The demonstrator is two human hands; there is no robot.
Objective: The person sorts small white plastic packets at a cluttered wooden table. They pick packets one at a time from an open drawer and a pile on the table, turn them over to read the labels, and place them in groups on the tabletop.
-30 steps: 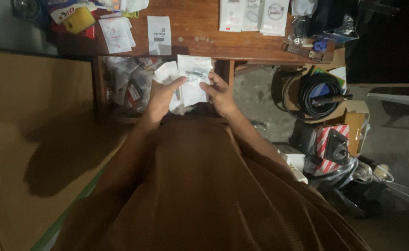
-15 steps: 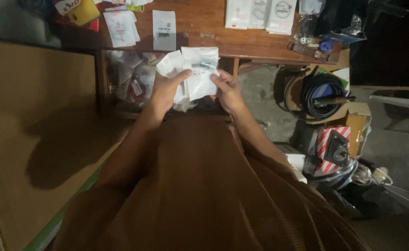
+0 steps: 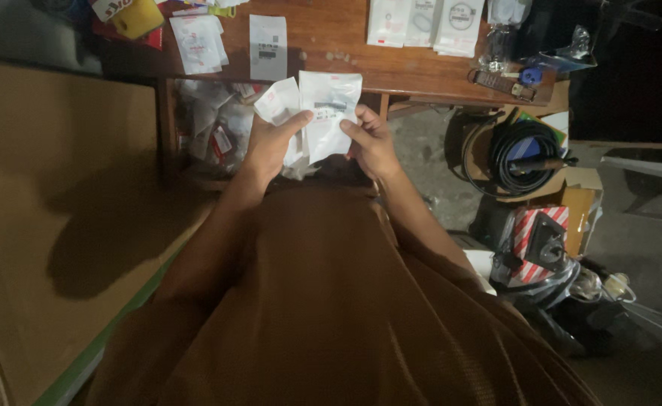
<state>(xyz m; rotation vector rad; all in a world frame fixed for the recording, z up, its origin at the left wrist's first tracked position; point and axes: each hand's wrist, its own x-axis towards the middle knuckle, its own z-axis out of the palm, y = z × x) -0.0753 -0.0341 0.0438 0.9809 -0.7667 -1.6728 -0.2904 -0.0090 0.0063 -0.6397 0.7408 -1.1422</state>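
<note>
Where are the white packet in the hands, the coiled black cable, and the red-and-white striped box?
white packet (image 3: 329,113), head view, middle of its face.
coiled black cable (image 3: 513,154), head view, left side of the coil.
red-and-white striped box (image 3: 525,231), head view, striped left panel.

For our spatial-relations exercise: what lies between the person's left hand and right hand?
In the head view, a white plastic packet spans the gap between the left hand and right hand, pinched by both. More white packets sit behind it.

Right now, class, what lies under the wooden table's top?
Under the wooden table, a shelf holds a heap of clear and white packets. The hands and their held packets cover the heap's right part.
</note>
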